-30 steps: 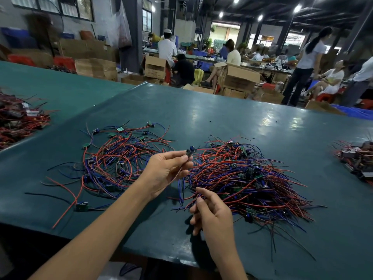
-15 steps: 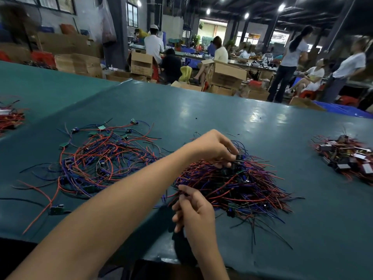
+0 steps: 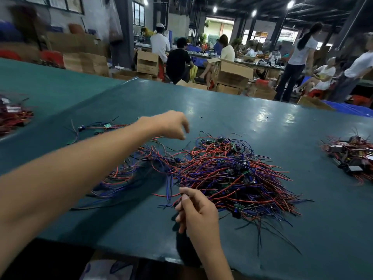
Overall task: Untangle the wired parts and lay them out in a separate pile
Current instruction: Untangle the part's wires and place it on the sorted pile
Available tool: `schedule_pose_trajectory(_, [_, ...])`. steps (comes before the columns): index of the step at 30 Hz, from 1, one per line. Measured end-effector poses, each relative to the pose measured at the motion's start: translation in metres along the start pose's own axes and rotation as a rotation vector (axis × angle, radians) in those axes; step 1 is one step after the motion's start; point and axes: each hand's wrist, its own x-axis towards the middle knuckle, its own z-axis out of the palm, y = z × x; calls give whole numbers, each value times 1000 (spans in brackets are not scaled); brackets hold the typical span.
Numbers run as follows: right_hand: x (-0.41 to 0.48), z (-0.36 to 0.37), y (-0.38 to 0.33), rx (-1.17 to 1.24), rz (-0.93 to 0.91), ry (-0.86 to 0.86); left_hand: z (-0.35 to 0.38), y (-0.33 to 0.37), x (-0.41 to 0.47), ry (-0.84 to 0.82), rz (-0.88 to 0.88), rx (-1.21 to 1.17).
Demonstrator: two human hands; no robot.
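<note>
A dense tangle of red, blue and black wired parts (image 3: 232, 174) lies on the green table (image 3: 222, 118) right of centre. To its left spreads a looser pile of laid-out wired parts (image 3: 119, 176), partly hidden under my left forearm. My left hand (image 3: 171, 124) hovers above the gap between the two piles with its fingers curled downward. It is blurred, so I cannot tell whether a wire sits between them. My right hand (image 3: 197, 213) pinches thin wire ends at the near-left edge of the tangle.
Another heap of wired black and white parts (image 3: 351, 156) sits at the table's right side, and a red-wired heap (image 3: 14, 116) lies on the neighbouring table at far left. The table's front edge runs just below my right wrist. Beyond the far edge are cardboard boxes (image 3: 232, 73) and several people.
My left hand has lifted off the tangled pile and moved up and left. My right hand has stayed at the pile's near edge, still pinching wires. The camera has moved closer.
</note>
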Motion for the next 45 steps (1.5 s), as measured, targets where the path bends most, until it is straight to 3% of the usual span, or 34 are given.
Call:
schedule_pose_trajectory(4, [2, 3, 3, -93, -7, 7, -13, -69, -19, -205, -147, 214])
schedule_pose_trajectory(7, [2, 3, 4, -104, 1, 9, -5, -98, -37, -358, -193, 163])
schedule_pose_trajectory(12, [3, 3, 6, -105, 6, 10, 29, -99, -47, -4, -77, 5])
schedule_pose_trajectory(14, [3, 2, 6, -110, 2, 9, 42, -81, -41, 62, -18, -114])
schedule_pose_trajectory(19, [2, 0, 7, -119, -13, 24, 83, -35, -15, -74, 11, -30])
schedule_pose_trajectory(23, [0, -3, 5, -117, -23, 18, 96, -25, -6, 2, 20, 75])
schedule_pose_trajectory(31, [2, 1, 8, -114, -14, 11, 29, -36, -24, 296, 4, -526])
schedule_pose_trajectory(33, [2, 2, 8, -108, -16, 13, 12, -35, -30, 260, 3, -787])
schedule_pose_trajectory(37, [3, 2, 7, -97, -12, 13, -6, -33, -51, 17, 40, -1280])
schedule_pose_trajectory(40, [0, 2, 5, -59, -16, 4, 1, -32, -68, -124, 96, -1446])
schedule_pose_trajectory(45, [0, 1, -8, 153, -75, 41, 36, -22, -89, -150, 40, -1616])
